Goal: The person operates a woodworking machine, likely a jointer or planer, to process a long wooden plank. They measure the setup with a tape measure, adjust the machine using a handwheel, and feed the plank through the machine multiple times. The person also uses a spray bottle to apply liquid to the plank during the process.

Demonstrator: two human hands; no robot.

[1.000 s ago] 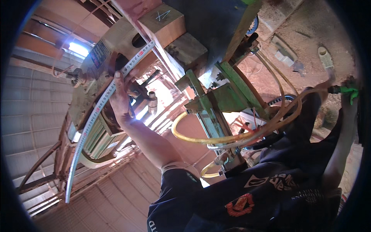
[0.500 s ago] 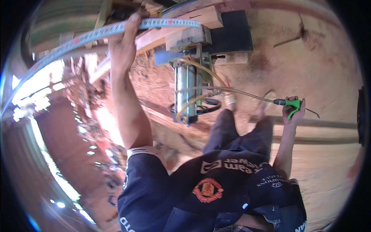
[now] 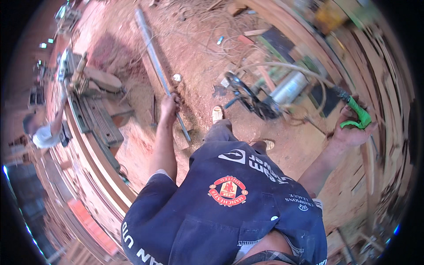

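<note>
Nearest us is the navy shirt (image 3: pixel 229 216), with a round red-and-yellow crest (image 3: pixel 227 191) in its middle, bold white lettering beyond that and more along the hem and left side; smaller white print sits toward the right sleeve. On the left, our forearm reaches almost straight away from the body; on the right, it slants outward from a bent elbow.

Our left hand (image 3: pixel 170 107) is closed around a measuring-tape blade (image 3: pixel 157 62), which runs through the fist: a short piece sticks out on the near side, and the longer silvery stretch points away toward the upper left. Its markings are too blurred to read. The blade lies well apart from our right hand (image 3: pixel 353 132), whose fingers wrap a bright green air blow gun (image 3: pixel 363 118); the palm faces up around its handle.

A pale hose (image 3: pixel 282 65) arcs leftward from the gun, above a silver pneumatic cylinder (image 3: pixel 289 88) and a blurred black wheel (image 3: pixel 245 95). Below the blade we see a wooden plank (image 3: pixel 153 78); whether the two touch, we cannot tell. A light shoe (image 3: pixel 217 114) shows on the dusty floor (image 3: pixel 198 66). Farther off, at left, a co-worker (image 3: pixel 44 136) in a pale top stretches an arm toward a machine (image 3: pixel 66 66).
</note>
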